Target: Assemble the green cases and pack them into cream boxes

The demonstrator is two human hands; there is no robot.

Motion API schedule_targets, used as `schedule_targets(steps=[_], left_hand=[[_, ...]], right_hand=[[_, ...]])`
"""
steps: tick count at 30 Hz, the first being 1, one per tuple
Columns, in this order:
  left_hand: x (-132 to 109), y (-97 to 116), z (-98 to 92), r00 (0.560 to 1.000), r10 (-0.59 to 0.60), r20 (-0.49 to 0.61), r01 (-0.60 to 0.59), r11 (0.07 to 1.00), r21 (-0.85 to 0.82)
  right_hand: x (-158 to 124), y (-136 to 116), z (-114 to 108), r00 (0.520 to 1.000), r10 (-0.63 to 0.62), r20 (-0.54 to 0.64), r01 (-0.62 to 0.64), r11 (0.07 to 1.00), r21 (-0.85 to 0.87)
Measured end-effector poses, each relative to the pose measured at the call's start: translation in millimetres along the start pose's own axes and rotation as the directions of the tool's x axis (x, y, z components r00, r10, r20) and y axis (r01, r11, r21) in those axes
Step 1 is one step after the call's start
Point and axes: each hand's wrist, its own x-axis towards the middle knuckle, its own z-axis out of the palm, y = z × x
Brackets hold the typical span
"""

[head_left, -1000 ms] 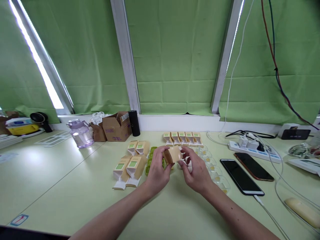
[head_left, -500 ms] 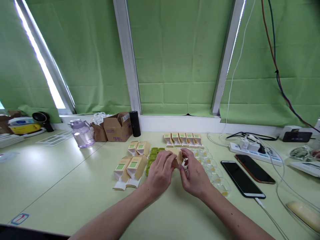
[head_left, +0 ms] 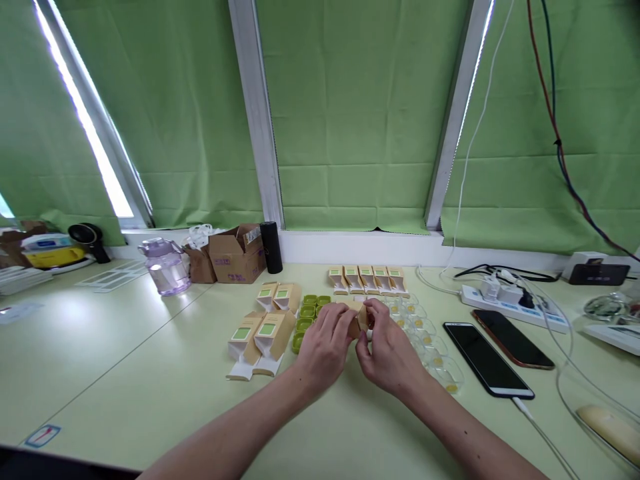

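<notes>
My left hand (head_left: 324, 343) is closed around a small tan cardboard box (head_left: 356, 323) above the middle of the table. At the box's right end, my right hand (head_left: 391, 347) pinches its edge with thumb and fingers. Part of the box is hidden by my fingers. Left of my left hand stand green square cups (head_left: 304, 323) in rows. Several tan boxes with green windows (head_left: 270, 330) and white flaps rest further left. To the right of my right hand are clear plastic cups (head_left: 434, 347) with small yellow spots. A row of similar tan boxes (head_left: 367, 279) lies behind my hands.
Two phones (head_left: 487, 360) (head_left: 513, 339) and a power strip (head_left: 513, 310) with cables lie to the right, near a pale computer mouse (head_left: 607, 427). A purple water jug (head_left: 167, 268), a cardboard carton (head_left: 235, 257) and a black cylinder (head_left: 271, 248) stand at the back left.
The fingers of my right hand have closed in at the box's right end, and its edge looks folded further inward. The box stays between my hands in nearly the same place.
</notes>
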Motion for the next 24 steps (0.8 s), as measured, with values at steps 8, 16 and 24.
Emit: schedule_targets(steps=[8,16,24], left_hand=[[-1,0,0.5,0.999,-0.042,0.035,0.043,0.999,-0.031],[-6,-9,3.8,0.992,-0.123,0.039,0.128,0.978,-0.164],[-5,-8,-1.2,0.991,-0.121,0.05,0.129,0.969,-0.209]], right_hand=[[0,3,6,1.0,-0.005,-0.031,0.003,0.998,-0.056],[6,7,-3,0.991,0.01,-0.133,-0.001,0.998,0.067],[13,23,-16,0.901,-0.274,-0.336,0.276,0.96,-0.045]])
